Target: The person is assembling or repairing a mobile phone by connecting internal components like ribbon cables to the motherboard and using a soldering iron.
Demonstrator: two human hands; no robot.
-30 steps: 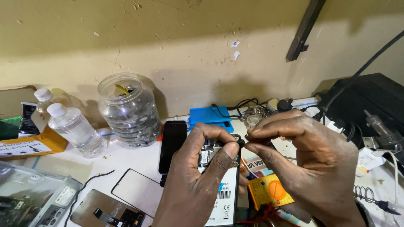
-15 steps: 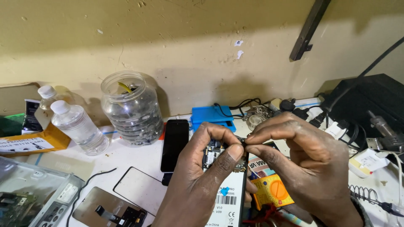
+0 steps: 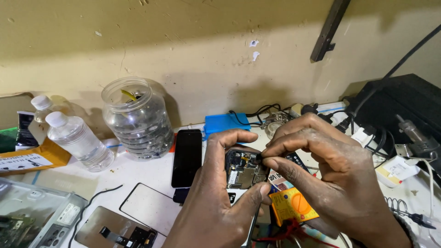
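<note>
Left hand (image 3: 216, 202) grips an opened phone (image 3: 243, 169) from the left side, thumb under its lower edge, index finger curled over the top; circuit board exposed and facing up. Phone is held just above the table (image 3: 138, 172), centre of view. Right hand (image 3: 330, 174) comes in from the right, thumb and index pressed together, pinching something tiny and dark at the phone's upper right edge; too small to tell what it is. Under the right hand lies a yellow multimeter (image 3: 291, 205), partly covered.

Left of the held phone, a black phone (image 3: 187, 157) lies flat, screen dark. Behind it a clear plastic jar (image 3: 136, 119) and a blue box (image 3: 226, 123) by the wall. Two clear capped bottles (image 3: 79, 142) stand far left, near an orange box (image 3: 34, 158). A glass screen panel (image 3: 149, 206) and a back cover with flex cable (image 3: 115, 232) lie in front-left. Black cables and plugs (image 3: 367, 133) crowd the right side.
</note>
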